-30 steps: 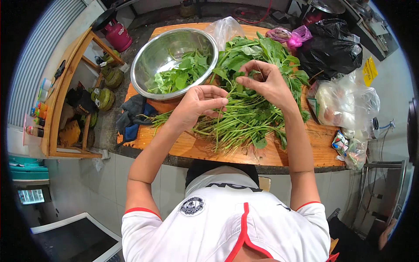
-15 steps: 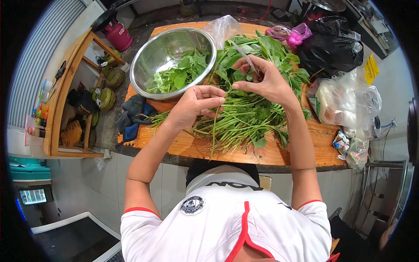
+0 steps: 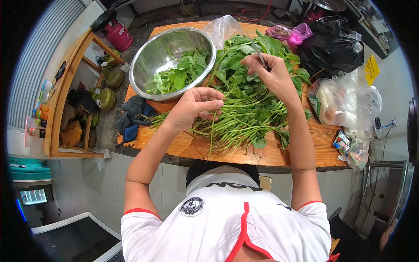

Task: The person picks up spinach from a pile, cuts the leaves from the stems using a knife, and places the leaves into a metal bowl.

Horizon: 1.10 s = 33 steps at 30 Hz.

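Steel is showing through most of the bowl (image 3: 150, 52). We are seeing only a shallow heap of picked leaves (image 3: 179, 74) lying in it, while the pile of greens (image 3: 251, 111) is spreading wide over the wooden desk (image 3: 192, 146) just beside it. We are judging the picking to be at an early stage, with most stems left. Our left hand (image 3: 196, 107) is closing its grip on one stem (image 3: 212, 135), which is hanging from the pile toward the desk's near edge. Our right hand (image 3: 273, 76) is hovering over the leafy end, its grip pinching a thin pale strip (image 3: 261, 57); we are unable to tell whether this is a stalk or a peel. Both hands are hiding the middle of the pile. The black bag (image 3: 331, 48) and the clear bags (image 3: 349, 102) are concealing whatever they are holding.
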Available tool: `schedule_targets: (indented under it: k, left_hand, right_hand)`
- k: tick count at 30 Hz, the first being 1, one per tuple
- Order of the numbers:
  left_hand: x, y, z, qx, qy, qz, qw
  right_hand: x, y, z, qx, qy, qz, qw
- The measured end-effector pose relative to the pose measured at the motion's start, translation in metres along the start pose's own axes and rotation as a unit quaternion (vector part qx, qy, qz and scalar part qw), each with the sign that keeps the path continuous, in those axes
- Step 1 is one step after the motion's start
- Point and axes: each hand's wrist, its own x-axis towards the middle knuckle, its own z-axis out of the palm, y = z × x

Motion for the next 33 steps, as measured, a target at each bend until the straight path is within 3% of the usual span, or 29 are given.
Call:
schedule_targets:
  k: [1, 4, 7, 8, 11, 12, 15, 16, 20, 24, 26, 27, 28, 31, 33]
  left_hand:
    - [0.000, 0.000, 0.000, -0.003, 0.003, -0.003, 1.000]
    - [-0.001, 0.000, 0.001, -0.007, 0.012, -0.010, 1.000]
    - [-0.002, 0.001, 0.004, -0.003, 0.012, -0.007, 1.000]
    - [-0.002, 0.001, 0.003, -0.002, 0.011, -0.006, 1.000]
    - [-0.005, 0.000, 0.002, -0.006, 0.007, -0.003, 1.000]
    - [-0.006, 0.000, 0.002, -0.007, 0.004, 0.000, 1.000]
    - [-0.011, 0.001, 0.000, -0.047, 0.035, 0.011, 0.998]
    - [-0.013, 0.002, -0.002, -0.080, 0.043, 0.011, 0.996]
    - [-0.018, 0.006, -0.007, -0.114, 0.117, 0.018, 0.986]
    - [-0.020, 0.004, -0.013, -0.141, 0.119, 0.055, 0.981]
    - [-0.022, 0.004, -0.015, -0.146, 0.102, 0.068, 0.982]
    - [-0.022, 0.005, -0.016, -0.140, 0.106, 0.067, 0.982]
    - [-0.023, 0.005, -0.016, -0.135, 0.109, 0.065, 0.983]
    - [-0.026, 0.004, -0.013, -0.129, 0.115, 0.058, 0.983]
    - [-0.027, 0.005, -0.012, -0.125, 0.111, 0.053, 0.985]
  right_hand:
    - [-0.002, -0.002, 0.002, 0.008, 0.010, -0.025, 1.000]
    - [-0.008, -0.021, -0.003, -0.124, -0.096, -0.019, 0.987]
    - [-0.004, -0.006, 0.002, -0.121, -0.077, -0.025, 0.989]
    - [-0.003, -0.003, 0.002, -0.095, -0.062, 0.017, 0.993]
    - [0.003, 0.011, 0.001, -0.001, 0.017, -0.004, 1.000]
    - [0.003, 0.007, -0.003, -0.028, 0.010, -0.021, 0.999]
    - [-0.008, -0.029, -0.011, 0.138, -0.021, 0.122, 0.983]
    - [-0.011, -0.029, -0.014, 0.232, -0.099, 0.116, 0.961]
    - [-0.027, -0.048, -0.007, 0.231, -0.237, 0.064, 0.941]
    - [-0.033, -0.045, 0.013, 0.191, -0.332, 0.072, 0.921]
    - [-0.029, -0.036, 0.020, 0.113, -0.282, 0.023, 0.952]
    - [-0.028, -0.041, 0.021, 0.069, -0.230, 0.049, 0.970]
    - [-0.024, -0.034, 0.026, 0.079, -0.142, 0.026, 0.986]
    - [-0.021, -0.037, 0.033, -0.031, -0.010, -0.009, 0.999]
    - [-0.022, -0.043, 0.039, -0.094, -0.002, -0.042, 0.995]
